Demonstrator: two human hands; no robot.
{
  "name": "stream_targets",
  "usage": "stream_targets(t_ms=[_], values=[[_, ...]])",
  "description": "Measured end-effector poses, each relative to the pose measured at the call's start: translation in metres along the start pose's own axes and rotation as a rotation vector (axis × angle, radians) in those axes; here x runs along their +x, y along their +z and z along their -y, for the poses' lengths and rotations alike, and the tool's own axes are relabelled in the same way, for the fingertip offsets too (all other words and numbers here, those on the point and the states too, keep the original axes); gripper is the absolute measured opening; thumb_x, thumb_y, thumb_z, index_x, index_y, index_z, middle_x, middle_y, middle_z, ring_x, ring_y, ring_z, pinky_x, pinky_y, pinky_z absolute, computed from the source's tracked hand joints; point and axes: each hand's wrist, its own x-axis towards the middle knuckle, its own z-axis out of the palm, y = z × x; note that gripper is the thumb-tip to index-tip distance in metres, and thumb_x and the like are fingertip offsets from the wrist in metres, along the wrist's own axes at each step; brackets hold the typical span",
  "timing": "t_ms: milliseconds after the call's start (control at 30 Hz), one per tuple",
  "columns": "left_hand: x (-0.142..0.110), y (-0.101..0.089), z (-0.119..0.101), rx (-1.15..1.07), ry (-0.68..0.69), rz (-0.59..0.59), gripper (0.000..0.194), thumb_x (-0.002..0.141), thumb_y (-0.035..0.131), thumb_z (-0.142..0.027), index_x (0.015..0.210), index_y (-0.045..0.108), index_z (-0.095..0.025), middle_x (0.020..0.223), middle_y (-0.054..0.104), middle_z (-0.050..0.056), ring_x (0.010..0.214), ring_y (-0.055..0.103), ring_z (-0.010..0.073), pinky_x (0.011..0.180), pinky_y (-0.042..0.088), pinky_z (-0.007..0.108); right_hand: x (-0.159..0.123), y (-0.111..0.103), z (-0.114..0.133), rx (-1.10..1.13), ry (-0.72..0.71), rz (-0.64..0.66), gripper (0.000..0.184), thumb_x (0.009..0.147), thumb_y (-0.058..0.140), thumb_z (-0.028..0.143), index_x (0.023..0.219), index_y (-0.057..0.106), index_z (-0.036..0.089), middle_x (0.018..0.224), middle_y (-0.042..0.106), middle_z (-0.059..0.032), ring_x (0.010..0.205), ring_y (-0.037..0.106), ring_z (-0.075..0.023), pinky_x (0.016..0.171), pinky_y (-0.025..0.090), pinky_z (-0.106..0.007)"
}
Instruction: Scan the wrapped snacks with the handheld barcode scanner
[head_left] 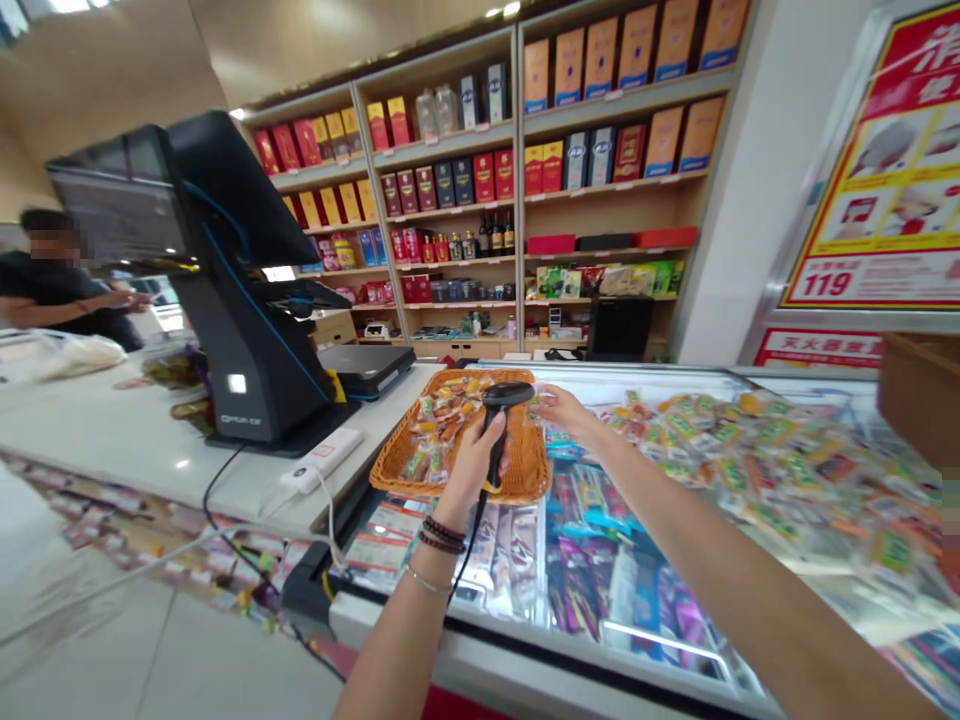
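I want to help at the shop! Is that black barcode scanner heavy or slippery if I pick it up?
The black barcode scanner looks fairly light, since the left hand holds it up alone. Its smooth plastic may feel a little slippery. Its cable will probably tug if pulled far.

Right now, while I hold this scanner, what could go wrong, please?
The barcode scanner's black cable hangs from your left hand and could snag. The woven basket rests on the freezer's glass top, so a bump might spill its loose snack packets.
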Motion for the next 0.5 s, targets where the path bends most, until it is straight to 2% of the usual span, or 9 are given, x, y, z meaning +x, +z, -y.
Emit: stream_targets(t_ms=[100, 300, 500], values=[[0.000, 0.017, 0.004, -0.003, -0.004, 0.019, 0.074, 0.064, 0.095, -0.083, 0.086, 0.060, -0.021, 0.068, 0.059, -0.005, 0.044, 0.049, 0.0074, 0.040, 0.032, 0.021, -0.013, -0.014, 0.005, -0.047, -0.037, -0.079, 0.060, 0.048, 0.105, 0.036, 0.099, 0.076, 0.023, 0.086, 0.082, -0.0044, 0.089, 0.079, -0.0280, 0.084, 0.064, -0.042], [-0.001, 0.040, 0.012, -0.018, -0.012, 0.067, 0.071, 0.065, 0.095, -0.080, 0.084, 0.060, -0.021, 0.066, 0.058, -0.004, 0.042, 0.047, 0.0076, 0.039, 0.031, 0.022, -0.029, -0.034, 0.013, -0.073, -0.081, -0.136, 0.055, 0.049, 0.102, 0.037, 0.095, 0.074, 0.025, 0.083, 0.081, -0.0028, 0.076, 0.073, -0.0233, 0.072, 0.058, -0.037], [-0.002, 0.049, 0.014, -0.025, -0.030, 0.094, 0.068, 0.069, 0.094, -0.078, 0.083, 0.059, -0.022, 0.064, 0.056, -0.004, 0.043, 0.047, 0.0088, 0.040, 0.033, 0.023, -0.038, -0.047, 0.020, -0.096, -0.091, -0.162, 0.046, 0.055, 0.096, 0.030, 0.096, 0.074, 0.026, 0.090, 0.084, -0.0013, 0.085, 0.078, -0.0246, 0.080, 0.063, -0.038]])
